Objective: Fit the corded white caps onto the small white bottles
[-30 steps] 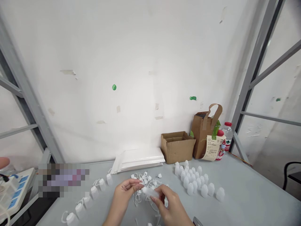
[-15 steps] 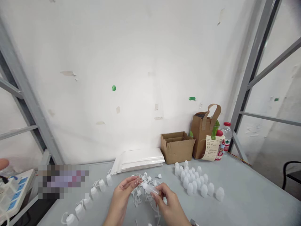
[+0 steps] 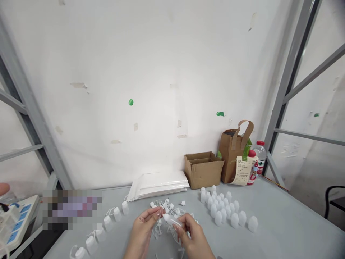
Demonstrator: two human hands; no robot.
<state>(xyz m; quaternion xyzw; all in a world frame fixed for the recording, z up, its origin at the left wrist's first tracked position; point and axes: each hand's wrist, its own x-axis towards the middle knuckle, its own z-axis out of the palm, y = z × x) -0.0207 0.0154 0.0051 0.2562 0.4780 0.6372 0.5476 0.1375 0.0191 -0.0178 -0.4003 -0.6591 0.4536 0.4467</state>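
A small translucent white squeeze bottle (image 3: pixel 174 221) is held tilted above the table, its narrow tip toward the left. My right hand (image 3: pixel 192 232) is closed around its body, thumb and fingers on the wider end. The fingertips of my left hand (image 3: pixel 145 226) pinch at the narrow tip; what lies exactly between them is partly hidden. Beneath and behind my hands is a loose pile of white caps with thin straps (image 3: pixel 171 205), partly covered by the hands.
White capped bottles with looped straps (image 3: pixel 108 223) stand in a row on the left. Several frosted domed pieces (image 3: pixel 221 205) stand at right. Behind are white packets (image 3: pixel 159 183), a cardboard box (image 3: pixel 206 174), a paper bag (image 3: pixel 228 154) and a bottle (image 3: pixel 260 153). A power strip (image 3: pixel 20 223) is far left.
My left fingertips have moved slightly right and closed at the bottle's tip. The right hand keeps its hold on the bottle, shifted a little downward.
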